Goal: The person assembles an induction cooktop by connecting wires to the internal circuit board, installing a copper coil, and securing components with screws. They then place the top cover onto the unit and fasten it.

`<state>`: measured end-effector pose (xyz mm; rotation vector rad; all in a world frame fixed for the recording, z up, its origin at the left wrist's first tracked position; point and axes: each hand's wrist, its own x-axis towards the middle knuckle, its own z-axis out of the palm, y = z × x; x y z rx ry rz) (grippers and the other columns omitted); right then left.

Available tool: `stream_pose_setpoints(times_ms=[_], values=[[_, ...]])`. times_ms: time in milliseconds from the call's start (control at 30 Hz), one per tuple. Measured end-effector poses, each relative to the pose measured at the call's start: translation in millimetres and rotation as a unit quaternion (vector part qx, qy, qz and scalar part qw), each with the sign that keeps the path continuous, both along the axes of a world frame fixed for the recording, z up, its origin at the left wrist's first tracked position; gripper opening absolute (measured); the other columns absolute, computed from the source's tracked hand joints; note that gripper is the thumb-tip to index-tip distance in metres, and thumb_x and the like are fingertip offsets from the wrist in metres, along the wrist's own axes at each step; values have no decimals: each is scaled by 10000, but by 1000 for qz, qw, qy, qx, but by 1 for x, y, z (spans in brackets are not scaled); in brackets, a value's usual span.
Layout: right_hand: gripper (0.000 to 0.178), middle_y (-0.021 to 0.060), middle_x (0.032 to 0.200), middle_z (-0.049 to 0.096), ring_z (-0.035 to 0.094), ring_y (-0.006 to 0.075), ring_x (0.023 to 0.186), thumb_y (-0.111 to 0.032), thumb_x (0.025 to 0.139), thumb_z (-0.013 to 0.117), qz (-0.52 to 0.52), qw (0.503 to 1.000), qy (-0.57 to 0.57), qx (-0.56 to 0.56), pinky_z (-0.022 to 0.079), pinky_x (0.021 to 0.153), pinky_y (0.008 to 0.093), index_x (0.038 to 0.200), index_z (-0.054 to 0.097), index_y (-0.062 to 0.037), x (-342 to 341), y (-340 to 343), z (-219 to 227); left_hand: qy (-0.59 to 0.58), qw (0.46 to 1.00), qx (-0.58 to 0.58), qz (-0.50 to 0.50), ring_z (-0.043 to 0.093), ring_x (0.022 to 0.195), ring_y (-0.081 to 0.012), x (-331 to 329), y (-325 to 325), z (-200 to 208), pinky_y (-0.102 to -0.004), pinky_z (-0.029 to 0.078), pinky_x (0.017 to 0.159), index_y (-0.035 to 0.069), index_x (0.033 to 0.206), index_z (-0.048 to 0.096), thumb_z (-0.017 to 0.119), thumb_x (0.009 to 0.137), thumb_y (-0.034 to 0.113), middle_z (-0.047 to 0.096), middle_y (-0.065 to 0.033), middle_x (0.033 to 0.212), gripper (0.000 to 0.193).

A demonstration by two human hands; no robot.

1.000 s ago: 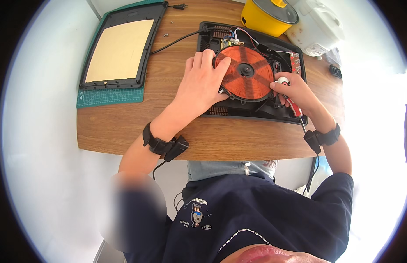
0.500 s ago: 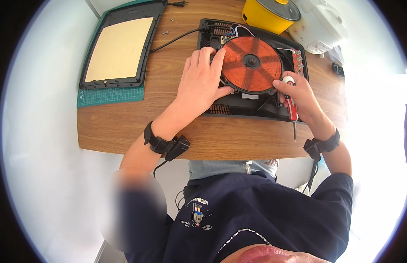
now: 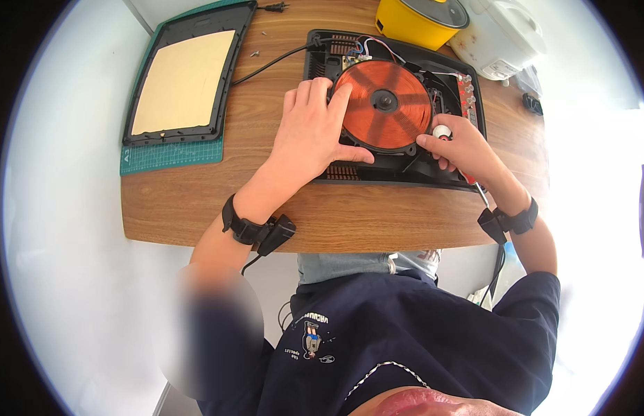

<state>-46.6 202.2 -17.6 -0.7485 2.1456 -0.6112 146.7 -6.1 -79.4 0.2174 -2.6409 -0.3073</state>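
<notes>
Wood-grain bench (image 3: 363,215): copper coil disc (image 3: 363,104) at 12 o'clock ahead, in blk housing (image 3: 377,173). L hand (image 3: 305,132) splayed, unclenched, at coil's 9 o'clock; R hand (image 3: 464,144) gripping red-handled screwdriver (image 3: 442,130), approx coil's 4 o'clock.

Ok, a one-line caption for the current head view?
Left hand and right hand flank a copper coil over an open black case, the right holding a screwdriver.

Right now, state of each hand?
Left hand: open, spread at the left rim of the round copper-coloured coil.
Right hand: closed, holding the red and white screwdriver.
</notes>
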Motion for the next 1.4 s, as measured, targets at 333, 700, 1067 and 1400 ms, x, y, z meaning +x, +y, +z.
stream_pose_setpoints(times_ms=[333,700,1067,1400], values=[[323,77,688,679,660,172,573,-336,924,724,113,985,112,64,511,521,337,913,705,-14,2,-8,23,-39,999,16,23,508,1151,-328,1,4,2,-451,398,976,42,1387,553,868,632,633,504,-137,1258,1009],[298,102,1154,692,694,338,931,-160,899,732,163,899,354,-202,562,781,396,1176,691,-59,7,-15,7,-36,999,5,17,523,1125,-327,-1,2,3,-449,409,967,17,1375,559,836,673,642,514,-154,1231,981],[394,39,1356,654,727,295,893,-273,892,769,284,866,365,-189,601,753,399,1240,704,-102,19,-22,-2,-36,999,-5,26,555,1079,-299,-2,4,5,-430,443,917,30,1333,588,892,619,588,532,-125,1187,955],[419,58,1386,662,721,282,958,-162,850,791,277,893,295,-198,592,843,366,1251,706,-78,9,-15,1,-20,999,-19,36,517,1268,-346,-2,6,0,-451,420,1051,39,1399,574,874,661,587,501,-177,1417,967]])
